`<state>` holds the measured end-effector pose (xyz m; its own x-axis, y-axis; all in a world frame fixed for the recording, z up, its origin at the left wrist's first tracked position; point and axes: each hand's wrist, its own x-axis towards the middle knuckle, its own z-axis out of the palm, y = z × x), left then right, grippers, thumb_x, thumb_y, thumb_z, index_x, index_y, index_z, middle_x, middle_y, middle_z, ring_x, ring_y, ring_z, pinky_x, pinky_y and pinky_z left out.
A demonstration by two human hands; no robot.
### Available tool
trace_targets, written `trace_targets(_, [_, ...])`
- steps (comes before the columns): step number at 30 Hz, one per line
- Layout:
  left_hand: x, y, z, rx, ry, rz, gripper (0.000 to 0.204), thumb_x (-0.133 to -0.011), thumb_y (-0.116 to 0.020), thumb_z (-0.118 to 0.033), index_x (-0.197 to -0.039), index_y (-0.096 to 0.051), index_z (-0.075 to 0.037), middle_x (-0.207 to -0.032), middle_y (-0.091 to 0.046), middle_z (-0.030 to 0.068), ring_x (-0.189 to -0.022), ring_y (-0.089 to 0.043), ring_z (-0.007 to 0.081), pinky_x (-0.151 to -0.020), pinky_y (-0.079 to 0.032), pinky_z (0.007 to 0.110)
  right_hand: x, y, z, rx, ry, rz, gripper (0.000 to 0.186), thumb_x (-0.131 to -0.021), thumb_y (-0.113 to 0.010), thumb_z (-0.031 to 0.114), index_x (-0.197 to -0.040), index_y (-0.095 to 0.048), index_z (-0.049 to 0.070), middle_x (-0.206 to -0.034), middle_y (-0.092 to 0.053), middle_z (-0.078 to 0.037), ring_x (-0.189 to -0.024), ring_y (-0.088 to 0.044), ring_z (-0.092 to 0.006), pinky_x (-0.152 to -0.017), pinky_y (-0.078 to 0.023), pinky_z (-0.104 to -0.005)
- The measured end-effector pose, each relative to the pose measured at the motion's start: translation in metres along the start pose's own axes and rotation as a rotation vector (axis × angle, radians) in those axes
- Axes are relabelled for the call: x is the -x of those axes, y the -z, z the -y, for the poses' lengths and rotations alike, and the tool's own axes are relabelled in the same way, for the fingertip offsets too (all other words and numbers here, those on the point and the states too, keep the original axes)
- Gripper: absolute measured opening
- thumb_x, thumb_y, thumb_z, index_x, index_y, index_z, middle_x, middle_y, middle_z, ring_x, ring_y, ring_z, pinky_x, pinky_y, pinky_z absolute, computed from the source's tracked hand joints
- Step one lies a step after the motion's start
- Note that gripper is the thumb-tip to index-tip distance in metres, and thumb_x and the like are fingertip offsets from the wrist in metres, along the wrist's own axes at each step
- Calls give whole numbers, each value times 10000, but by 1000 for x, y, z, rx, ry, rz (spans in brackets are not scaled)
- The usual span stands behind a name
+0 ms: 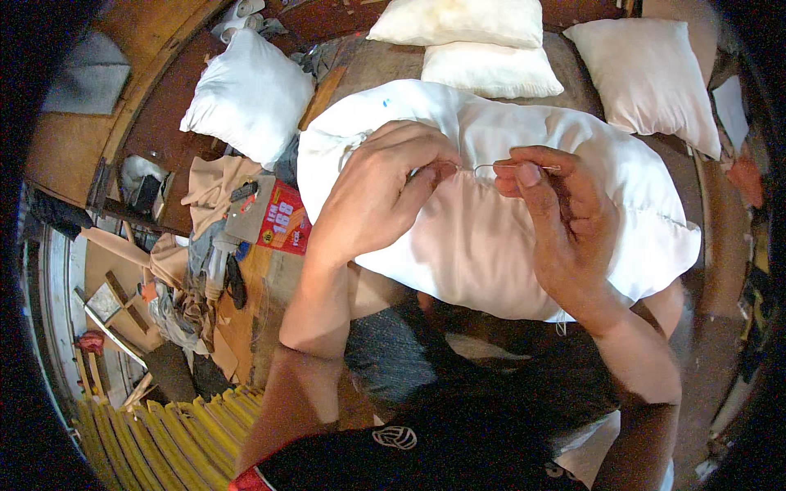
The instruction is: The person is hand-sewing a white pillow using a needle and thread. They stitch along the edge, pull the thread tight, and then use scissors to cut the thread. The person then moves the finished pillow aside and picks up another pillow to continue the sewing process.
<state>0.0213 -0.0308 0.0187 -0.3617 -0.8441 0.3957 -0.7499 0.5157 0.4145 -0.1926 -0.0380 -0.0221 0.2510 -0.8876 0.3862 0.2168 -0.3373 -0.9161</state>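
A large white stuffed pillow (491, 254) lies across my lap. My left hand (393, 184) rests over its upper left part, thumb and index finger pinched on the fabric near a seam at the middle. My right hand (565, 217) is closed, thumb against fingers, on a thin curved needle (489, 164) held sideways, its bent end just right of my left fingertips. A few loose threads (562, 326) hang below the pillow's lower edge.
White pillows (246, 98) lie on the wooden surface beyond: one at left, two stacked at the back (483, 69), another (634, 74) at right. To the left are a red printed package (281, 229), crumpled fabric (217, 184) and clutter. A yellow slatted seat (164, 442) is at lower left.
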Motion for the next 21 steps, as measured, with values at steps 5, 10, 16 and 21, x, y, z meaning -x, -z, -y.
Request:
trace_targets(5, [1, -4, -1, 49, 79, -23, 198, -788, -576, 61, -956, -669, 9, -950, -667, 166, -900, -645, 345, -806, -513, 389, 0, -1, 4, 173, 37, 1, 206, -1000, -587, 97, -1153, -644, -29, -1003, -717, -138, -936, -679, -162, -820, -530, -281])
trace_targets(10, [2, -10, 1, 6, 52, -99, 176, -798, -625, 47, -959, -675, -6, -915, -672, 170, -886, -650, 348, -791, -513, 396, -3, -2, -7, 291, 244, -16, 150, -952, -624, 34, -1081, -683, -16, -991, -721, -158, -910, -707, -225, -794, -548, -304])
trace_targets(16, [2, -11, -1, 27, 69, -93, 158, -814, -632, 20, -956, -685, -22, -897, -676, 174, -879, -654, 357, -766, -512, 407, -4, -5, -17, 318, 331, -2, 149, -930, -638, -1, -1070, -686, -12, -1007, -722, -164, -914, -712, -242, -785, -552, -314])
trace_targets(21, [2, -10, 1, 25, 53, -99, 157, -818, -614, 16, -954, -684, -21, -878, -673, 180, -865, -653, 369, -750, -513, 410, -5, -5, -12, 420, 336, 7, 149, -926, -642, -1, -1068, -685, -10, -1005, -721, -169, -906, -714, -255, -769, -556, -318])
